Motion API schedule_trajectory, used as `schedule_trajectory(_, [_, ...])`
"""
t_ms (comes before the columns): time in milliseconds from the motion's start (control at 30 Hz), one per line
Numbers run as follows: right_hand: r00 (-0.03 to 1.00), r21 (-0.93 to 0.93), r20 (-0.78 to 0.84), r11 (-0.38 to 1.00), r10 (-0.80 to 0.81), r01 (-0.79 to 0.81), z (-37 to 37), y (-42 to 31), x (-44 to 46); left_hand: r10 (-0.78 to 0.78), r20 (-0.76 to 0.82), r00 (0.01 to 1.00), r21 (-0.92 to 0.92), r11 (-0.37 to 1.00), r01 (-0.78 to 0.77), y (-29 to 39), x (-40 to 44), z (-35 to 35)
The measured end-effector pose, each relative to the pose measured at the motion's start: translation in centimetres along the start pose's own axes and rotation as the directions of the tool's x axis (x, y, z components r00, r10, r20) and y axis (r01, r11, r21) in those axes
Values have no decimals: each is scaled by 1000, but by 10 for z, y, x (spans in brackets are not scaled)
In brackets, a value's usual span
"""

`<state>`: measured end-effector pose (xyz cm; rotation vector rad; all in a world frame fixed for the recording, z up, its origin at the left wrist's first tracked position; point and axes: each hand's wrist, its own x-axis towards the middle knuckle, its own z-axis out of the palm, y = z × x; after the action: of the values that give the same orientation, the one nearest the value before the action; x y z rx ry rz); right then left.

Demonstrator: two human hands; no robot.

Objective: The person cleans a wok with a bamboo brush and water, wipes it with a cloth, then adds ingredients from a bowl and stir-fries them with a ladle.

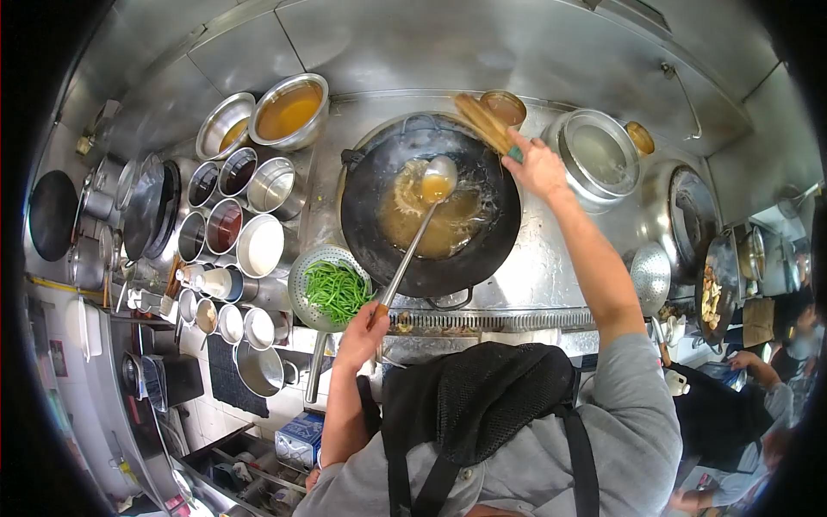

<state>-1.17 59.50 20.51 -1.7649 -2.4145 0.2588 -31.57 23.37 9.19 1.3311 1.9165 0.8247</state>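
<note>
Stainless-steel walls curve around a wet metal worktop, and from where I stand a big dark wok fills the middle of it. Cloudy, pale brown liquid sits in the bottom of the wok. Two metal bowls of amber liquid stand at the far left, and a round vessel of cloudy liquid stands to the right. Metal pots crowd together along the left, some with dark, red or white contents. Off at the right edge, a co-worker is near a pan of browned food.

A perforated strainer sits at the wok's near-left side, heaped with green beans. The left hand has its grip closed around the wooden handle end of a long ladle, whose bowl is in the wok with yellowish liquid in it. The right hand has its grip closed on the green-marked end of a bamboo brush, held slanting over the wok's far-right rim.
</note>
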Motion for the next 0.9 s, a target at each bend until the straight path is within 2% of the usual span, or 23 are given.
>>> schedule_trajectory(33, [997, 76, -82, 997, 0, 7, -8, 3, 2, -190, 239, 952, -452, 846, 283, -5, 2, -2])
schedule_trajectory(67, [986, 153, -165, 988, 9, 17, -15, 4, 2, -222, 520, 825, -702, 440, 561, -10, 4, -4])
schedule_trajectory(100, [971, 238, -238, 970, 0, 58, -21, 4, -3, -320, 437, 840, -692, 477, 542, 25, 1, -3])
schedule_trajectory(133, [971, 235, -239, 970, 3, 55, -23, 6, -10, -317, 440, 840, -691, 477, 543, 27, 1, 3])
schedule_trajectory(200, [962, 344, -273, 936, 24, 74, -24, 5, -26, -330, 357, 874, -607, 629, 486, 25, 2, 12])
schedule_trajectory(267, [927, 332, -374, 934, 0, 134, -1, 11, -56, -324, 355, 877, -643, 596, 481, 21, 1, 18])
schedule_trajectory(333, [918, 285, -397, 949, -10, 134, 39, 17, -104, -308, 353, 883, -666, 580, 469, 19, -1, 20])
schedule_trajectory(400, [938, 257, -346, 962, 7, 88, 93, 24, -159, -290, 354, 889, -658, 599, 457, 16, -2, 20])
schedule_trajectory(467, [992, 275, -98, 960, 85, -55, 133, 20, -207, -271, 362, 892, -641, 622, 449, 10, -2, 21])
schedule_trajectory(533, [990, 282, -122, 959, 64, -27, 154, 11, -230, -285, 424, 860, -710, 484, 510, 4, -2, 23])
schedule_trajectory(600, [989, 305, -134, 952, 60, -16, 167, 4, -231, -298, 431, 852, -712, 467, 524, 5, -1, 23])
schedule_trajectory(667, [995, 287, -69, 957, 74, -51, 167, 0, -223, -302, 432, 850, -728, 441, 526, 7, 2, 19])
schedule_trajectory(800, [989, 304, -118, 951, 94, -54, 131, -13, -193, -289, 442, 849, -737, 422, 527, 20, 2, 8])
schedule_trajectory(867, [949, 294, -311, 944, -53, 149, 109, -30, -171, -296, 420, 858, -718, 469, 514, 25, 1, 9])
schedule_trajectory(900, [938, 249, -305, 937, -164, 244, 104, -36, -160, -298, 409, 863, -706, 495, 506, 28, 0, 10])
